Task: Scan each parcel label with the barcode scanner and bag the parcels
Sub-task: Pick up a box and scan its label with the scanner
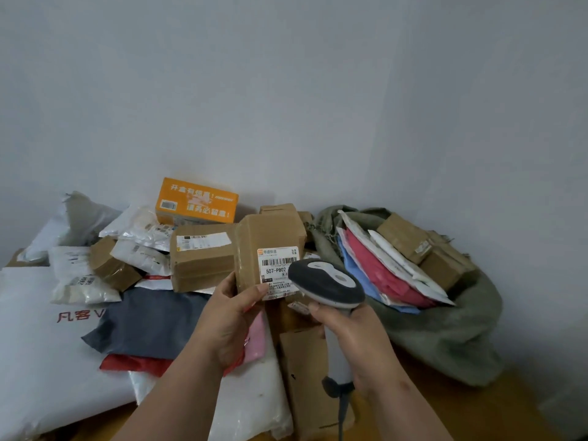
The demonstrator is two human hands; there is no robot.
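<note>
I see a coarse grey-green woven sack (445, 329) slumped on the right of the wooden table (477, 409), its mouth open toward me. Inside lie flat mailers in red, blue and white, plus small brown cartons. On the left, a large white poly bag (38, 345) with red print lies flat, with a dark grey mailer (149, 319) on it. Behind these sits a heap of taped cardboard boxes and crinkled white pouches, topped by an orange box (197, 200).

My left hand (229, 316) grasps a brown taped carton (270, 246) from below, held above the pile, thumb on its white label (278, 268), which faces me. My right hand (353, 332) is wrapped round the white handle of the scanner (327, 281). Its rounded dark-grey head sits just beside the label's right edge.
</note>
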